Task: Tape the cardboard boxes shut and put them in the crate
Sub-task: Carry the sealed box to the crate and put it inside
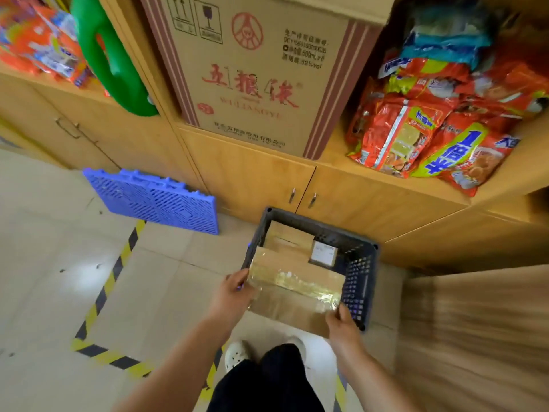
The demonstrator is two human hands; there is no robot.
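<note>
**A:** Where does the cardboard box (pixel 297 292) lie relative to the person's hands?

**B:** Between them. The left hand (pixel 233 294) has its left end and the right hand (pixel 341 322) has its near right corner. The box hangs over the near part of the crate (pixel 361 272).

**A:** Is it resting in the crate?

**B:** That cannot be told. Its near edge crosses the crate's near rim, and any contact is hidden.

**A:** How does the box look?

**B:** Flat and brown, with its flaps closed. A broad strip of shiny clear tape (pixel 297 282) runs across the top from left to right.

**A:** And the fingers?

**B:** The left fingers (pixel 241 276) curl round the left end, with the thumb on top beside the tape. The right fingers (pixel 341 312) grip the near right corner. The thumb lies on top and the rest are underneath, out of sight. Both hands hold the box.

**A:** What else is in the crate?

**B:** A second box (pixel 286 234) lies at the far side, with a white label (pixel 323 252) just right of it. Whether the label is on that same box is unclear.

**A:** And around the crate?

**B:** It is dark with slotted walls and stands on the tiled floor (pixel 44 263), just in front of a wooden cabinet (pixel 246 176). A blue grid panel (pixel 154 200) leans on the cabinet to the left. Above are a large printed carton (pixel 252 72) and orange snack packets (pixel 430 126) on the right.
</note>
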